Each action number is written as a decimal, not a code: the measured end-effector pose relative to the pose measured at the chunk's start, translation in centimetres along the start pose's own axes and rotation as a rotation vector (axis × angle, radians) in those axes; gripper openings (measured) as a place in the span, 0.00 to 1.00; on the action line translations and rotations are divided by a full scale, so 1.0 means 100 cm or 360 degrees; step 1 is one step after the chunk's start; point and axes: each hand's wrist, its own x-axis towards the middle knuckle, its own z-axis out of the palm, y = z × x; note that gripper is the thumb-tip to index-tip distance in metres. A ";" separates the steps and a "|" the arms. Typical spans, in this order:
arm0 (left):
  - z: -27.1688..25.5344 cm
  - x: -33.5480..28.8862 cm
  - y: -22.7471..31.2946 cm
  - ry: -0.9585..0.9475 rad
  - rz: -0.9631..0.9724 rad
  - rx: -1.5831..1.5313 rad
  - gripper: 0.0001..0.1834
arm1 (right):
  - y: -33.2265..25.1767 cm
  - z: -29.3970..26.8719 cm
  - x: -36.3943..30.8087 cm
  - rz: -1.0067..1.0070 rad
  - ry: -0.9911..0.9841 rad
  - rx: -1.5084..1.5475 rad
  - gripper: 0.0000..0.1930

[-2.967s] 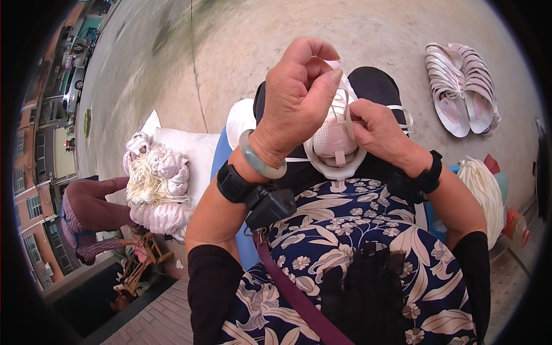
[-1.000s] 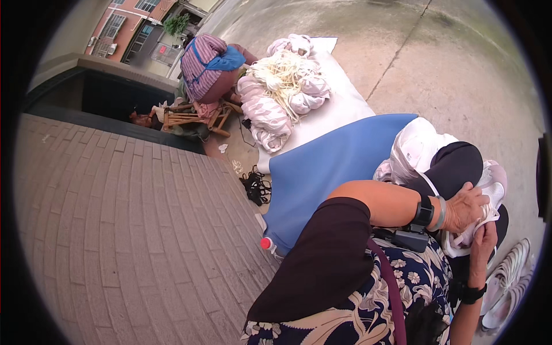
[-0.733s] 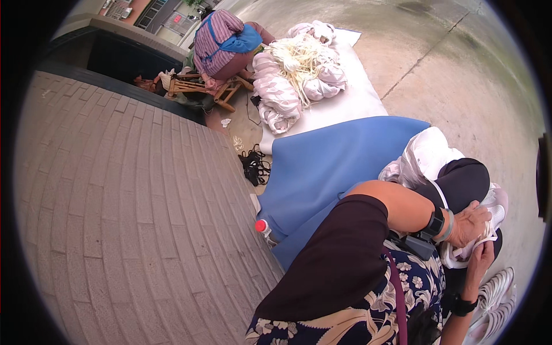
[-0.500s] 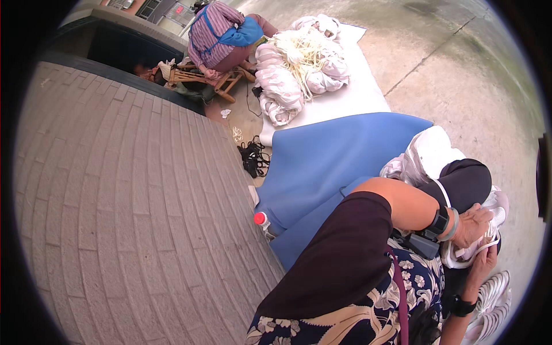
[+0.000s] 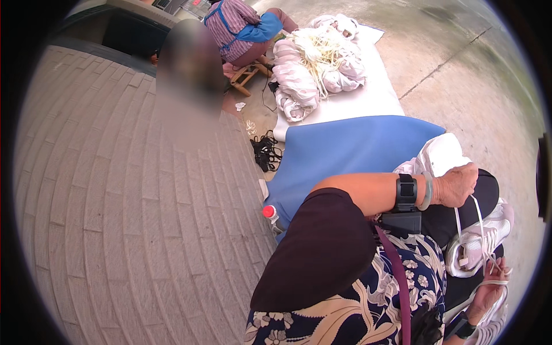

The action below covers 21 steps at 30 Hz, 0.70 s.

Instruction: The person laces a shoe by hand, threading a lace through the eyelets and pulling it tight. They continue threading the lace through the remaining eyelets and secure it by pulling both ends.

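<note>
A pale pink and white sneaker (image 5: 474, 244) rests by my dark-clad knee (image 5: 480, 192), its opening toward me. White shoelace (image 5: 478, 210) runs taut from the sneaker up to my left hand (image 5: 457, 185), whose fingers are closed on it. Below the sneaker, my right hand (image 5: 490, 290) has lace looped across its curled fingers. Beyond the knee, close to my left hand, lies a white shoe-like piece (image 5: 440, 154). Part of a row of white shoes (image 5: 494, 325) shows under and beside my right wrist.
A blue sheet (image 5: 356, 144) spreads ahead, with bundled white shoe pieces and cream laces (image 5: 316, 54) on a white sheet (image 5: 379, 95) beyond. Black cords (image 5: 267, 150) and a red-capped bottle (image 5: 270, 213) lie near the brick surface (image 5: 144, 230). Another person (image 5: 236, 31) sits far off.
My left hand has lifted off the sneaker, up and to the left, drawing lace out. My right hand has moved down, away from the sneaker, with lace around its fingers.
</note>
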 end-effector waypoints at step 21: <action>0.045 0.010 0.054 -0.0457 0.0982 0.0758 0.20 | 0.026 0.032 -0.089 -0.0586 0.0835 -0.2460 0.18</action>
